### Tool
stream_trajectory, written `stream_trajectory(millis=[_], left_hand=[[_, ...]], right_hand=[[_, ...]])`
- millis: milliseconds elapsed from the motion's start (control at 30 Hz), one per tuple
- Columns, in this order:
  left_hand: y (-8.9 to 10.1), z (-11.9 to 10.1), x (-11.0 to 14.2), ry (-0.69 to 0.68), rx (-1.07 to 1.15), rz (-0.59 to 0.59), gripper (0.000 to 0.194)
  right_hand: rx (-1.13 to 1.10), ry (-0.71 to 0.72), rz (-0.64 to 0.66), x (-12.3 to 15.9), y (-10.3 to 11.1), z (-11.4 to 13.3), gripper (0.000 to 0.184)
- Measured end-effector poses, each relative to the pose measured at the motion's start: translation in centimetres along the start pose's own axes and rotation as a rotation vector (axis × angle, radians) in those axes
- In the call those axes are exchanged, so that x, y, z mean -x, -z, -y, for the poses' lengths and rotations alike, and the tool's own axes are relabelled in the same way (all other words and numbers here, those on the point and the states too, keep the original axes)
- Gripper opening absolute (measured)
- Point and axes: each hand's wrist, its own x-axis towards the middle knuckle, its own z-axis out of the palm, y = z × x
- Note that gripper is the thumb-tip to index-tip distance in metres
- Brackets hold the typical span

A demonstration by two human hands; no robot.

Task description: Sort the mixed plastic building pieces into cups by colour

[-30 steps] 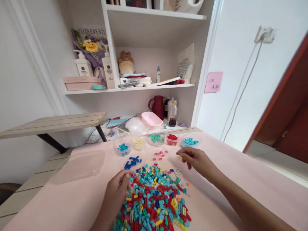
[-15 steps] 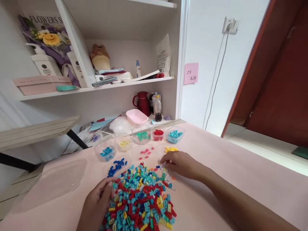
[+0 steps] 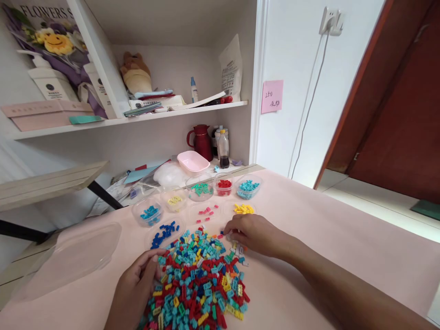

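Note:
A heap of small mixed-colour building bricks [image 3: 202,275] lies on the pink table covering. At the heap's left edge rests my left hand [image 3: 137,286], its fingers curled and the thumb close to the index finger; whatever is between them is hidden. My right hand [image 3: 256,233] reaches over the heap's upper right edge. Its fingers bend down together beside a few white bricks [image 3: 238,250], the tips partly hidden. Just beyond it sits a shallow clear tub with yellow bricks [image 3: 244,209]. Pink bricks [image 3: 206,211] and dark blue bricks [image 3: 165,234] lie in other clear containers.
Clear tubs at the back hold blue bricks [image 3: 150,213], pale yellow bricks [image 3: 174,200], green bricks [image 3: 201,189], red bricks [image 3: 224,184] and light blue bricks [image 3: 248,187]. A clear lid [image 3: 82,252] lies left. Behind stand a pink basin [image 3: 193,161], red jug [image 3: 202,142] and bottle [image 3: 224,149].
The view has shifted a little, so everything sits slightly higher and further left. My right hand has moved slightly toward the heap's upper edge. My left hand stays at the heap's left side.

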Motion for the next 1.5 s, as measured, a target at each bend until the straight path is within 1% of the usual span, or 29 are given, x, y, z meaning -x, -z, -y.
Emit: stream_trajectory(millis=[67, 167, 267, 367, 467, 600, 733, 900, 1033, 1200, 1500], left_hand=[[0.0, 0.2, -0.1, 0.000, -0.006, 0.006, 0.052], [0.0, 0.2, -0.1, 0.010, -0.008, 0.007, 0.053], [0.0, 0.0, 0.0, 0.013, -0.011, 0.002, 0.053], [0.0, 0.0, 0.0, 0.000, -0.030, -0.001, 0.052], [0.0, 0.3, -0.1, -0.009, -0.065, 0.006, 0.050], [0.2, 0.8, -0.2, -0.011, -0.101, 0.020, 0.050], [0.2, 0.7, -0.1, -0.013, -0.114, 0.028, 0.050], [0.0, 0.2, 0.1, -0.013, -0.110, 0.011, 0.047], [0.0, 0.1, 0.2, -0.006, -0.108, -0.010, 0.046], [0.1, 0.2, 0.1, -0.002, -0.141, -0.022, 0.046], [-0.2, -0.4, 0.3, 0.021, -0.178, -0.039, 0.052]], right_hand=[[0.026, -0.044, -0.022, 0.0, 0.1, -0.1, 0.026], [0.007, -0.049, 0.019, 0.1, 0.2, -0.1, 0.023], [-0.026, -0.005, 0.076, 0.4, 0.3, 0.0, 0.018], [-0.060, 0.075, 0.061, 0.7, 0.3, 0.1, 0.013], [-0.083, 0.161, 0.066, 0.8, 0.3, 0.2, 0.013], [-0.047, 0.186, 0.099, 0.8, 0.1, 0.5, 0.015], [-0.039, 0.216, 0.117, 0.7, -0.3, 1.1, 0.014], [0.042, 0.202, 0.103, 0.7, -0.3, 1.9, 0.011], [0.000, 0.195, 0.143, 0.8, 0.0, 1.5, 0.012], [0.045, 0.176, 0.101, 0.7, -0.1, 0.7, 0.016], [-0.013, 0.205, 0.138, 0.9, 0.2, 1.0, 0.016]])
